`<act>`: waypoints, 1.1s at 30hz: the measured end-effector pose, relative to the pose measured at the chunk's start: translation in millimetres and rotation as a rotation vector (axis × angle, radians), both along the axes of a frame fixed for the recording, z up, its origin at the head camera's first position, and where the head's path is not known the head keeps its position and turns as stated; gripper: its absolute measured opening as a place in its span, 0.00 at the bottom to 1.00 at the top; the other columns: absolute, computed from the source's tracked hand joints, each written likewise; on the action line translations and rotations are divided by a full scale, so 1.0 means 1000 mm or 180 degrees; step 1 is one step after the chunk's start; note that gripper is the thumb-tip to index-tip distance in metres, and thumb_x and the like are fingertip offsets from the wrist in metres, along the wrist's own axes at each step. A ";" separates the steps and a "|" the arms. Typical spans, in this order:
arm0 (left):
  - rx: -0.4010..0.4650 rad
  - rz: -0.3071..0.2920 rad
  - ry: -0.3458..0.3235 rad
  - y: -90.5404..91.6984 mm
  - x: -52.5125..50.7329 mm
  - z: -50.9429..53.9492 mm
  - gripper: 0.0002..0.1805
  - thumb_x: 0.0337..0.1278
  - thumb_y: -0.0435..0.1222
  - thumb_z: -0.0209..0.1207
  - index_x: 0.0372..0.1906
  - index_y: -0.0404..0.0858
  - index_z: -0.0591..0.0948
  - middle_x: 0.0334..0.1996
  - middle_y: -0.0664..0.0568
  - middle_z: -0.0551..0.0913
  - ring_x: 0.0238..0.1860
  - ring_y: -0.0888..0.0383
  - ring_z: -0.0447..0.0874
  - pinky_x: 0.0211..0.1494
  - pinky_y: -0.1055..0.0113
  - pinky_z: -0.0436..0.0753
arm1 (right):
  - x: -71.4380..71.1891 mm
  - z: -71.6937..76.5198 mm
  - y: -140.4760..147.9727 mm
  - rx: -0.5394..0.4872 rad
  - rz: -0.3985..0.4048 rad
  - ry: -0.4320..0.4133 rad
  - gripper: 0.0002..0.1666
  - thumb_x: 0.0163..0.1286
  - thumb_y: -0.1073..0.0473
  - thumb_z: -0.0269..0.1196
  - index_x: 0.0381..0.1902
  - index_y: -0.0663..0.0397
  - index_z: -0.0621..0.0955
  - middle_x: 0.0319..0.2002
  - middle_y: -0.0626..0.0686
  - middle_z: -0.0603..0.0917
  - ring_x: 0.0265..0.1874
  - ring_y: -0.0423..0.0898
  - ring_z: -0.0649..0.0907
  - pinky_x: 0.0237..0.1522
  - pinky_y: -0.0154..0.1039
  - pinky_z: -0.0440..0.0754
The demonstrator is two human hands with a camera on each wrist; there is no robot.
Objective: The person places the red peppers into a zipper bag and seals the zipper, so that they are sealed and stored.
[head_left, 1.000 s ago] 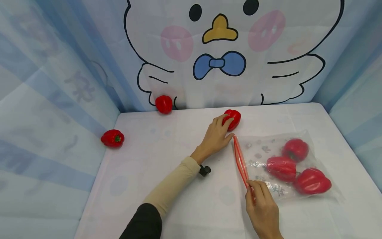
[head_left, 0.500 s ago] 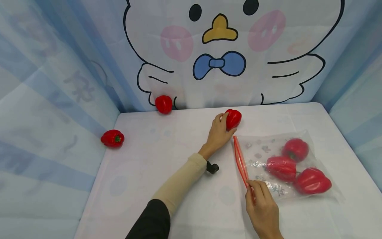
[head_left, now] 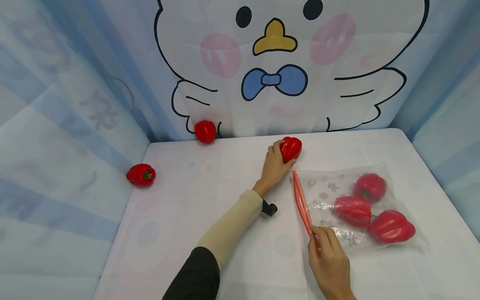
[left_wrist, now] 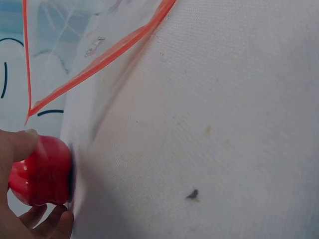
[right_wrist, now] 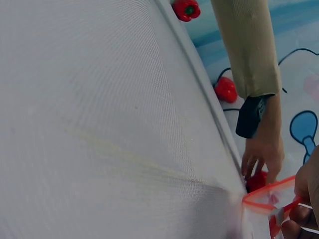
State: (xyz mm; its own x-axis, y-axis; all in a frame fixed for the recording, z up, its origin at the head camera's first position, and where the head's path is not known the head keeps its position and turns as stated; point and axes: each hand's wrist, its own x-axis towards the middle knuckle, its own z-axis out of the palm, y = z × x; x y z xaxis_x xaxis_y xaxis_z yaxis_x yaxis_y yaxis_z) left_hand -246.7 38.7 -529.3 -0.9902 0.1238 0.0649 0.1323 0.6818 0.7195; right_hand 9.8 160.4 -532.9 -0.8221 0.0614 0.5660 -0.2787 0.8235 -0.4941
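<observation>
At the table's back edge, the left hand (head_left: 275, 168) has its fingers and thumb curled round the left side of a red bell pepper (head_left: 291, 149); the left wrist view shows thumb and fingers on either side of that pepper (left_wrist: 44, 172). A clear plastic bag (head_left: 326, 183) with an orange-red zip edge (head_left: 300, 196) lies flat to the right, three red peppers (head_left: 353, 211) inside it. The right hand (head_left: 330, 262) pinches the near end of the zip edge; in the right wrist view this hand (right_wrist: 306, 199) grips the orange strip beside a small whitish piece.
One red pepper (head_left: 205, 132) sits at the back left edge of the white table (head_left: 187, 208), another (head_left: 141, 174) at its left edge. A printed curtain (head_left: 273, 112) hangs behind, with blue curtains at both sides. A black device is strapped to the left wrist.
The left hand has shifted slightly right, and its fingers, earlier over the pepper's top, now wrap its left side. The pepper has barely moved. The right hand and bag look unchanged.
</observation>
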 end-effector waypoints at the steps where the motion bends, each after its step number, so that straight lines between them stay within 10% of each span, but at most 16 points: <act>1: -0.0012 0.0012 0.0007 0.001 -0.001 0.000 0.40 0.66 0.44 0.69 0.76 0.46 0.61 0.69 0.44 0.72 0.69 0.50 0.74 0.70 0.56 0.81 | 0.000 0.000 0.000 -0.0007 0.0001 0.0011 0.16 0.58 0.73 0.68 0.46 0.62 0.85 0.40 0.57 0.84 0.27 0.46 0.81 0.27 0.29 0.81; 19: 0.0101 -0.0032 -0.0103 -0.005 0.008 0.003 0.38 0.70 0.44 0.65 0.77 0.45 0.60 0.69 0.45 0.72 0.70 0.51 0.73 0.69 0.56 0.83 | 0.000 0.000 0.001 0.0006 -0.0004 -0.0002 0.15 0.60 0.72 0.68 0.46 0.62 0.85 0.40 0.57 0.84 0.28 0.46 0.82 0.27 0.31 0.82; 33: 0.1030 0.0057 -0.0393 -0.024 0.032 0.013 0.32 0.74 0.45 0.55 0.78 0.43 0.65 0.67 0.40 0.76 0.66 0.46 0.77 0.69 0.47 0.81 | -0.001 0.000 0.000 0.0017 0.0002 0.0002 0.15 0.59 0.72 0.68 0.46 0.63 0.85 0.40 0.57 0.84 0.29 0.47 0.82 0.27 0.35 0.83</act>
State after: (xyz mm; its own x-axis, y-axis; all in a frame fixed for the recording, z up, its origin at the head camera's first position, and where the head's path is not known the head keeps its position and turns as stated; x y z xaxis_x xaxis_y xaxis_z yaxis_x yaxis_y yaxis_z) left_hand -215.0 14.4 -516.2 -0.9949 0.0988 -0.0226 0.0208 0.4171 0.9086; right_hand 8.8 160.1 -532.8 -0.8218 0.0579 0.5668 -0.2796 0.8259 -0.4896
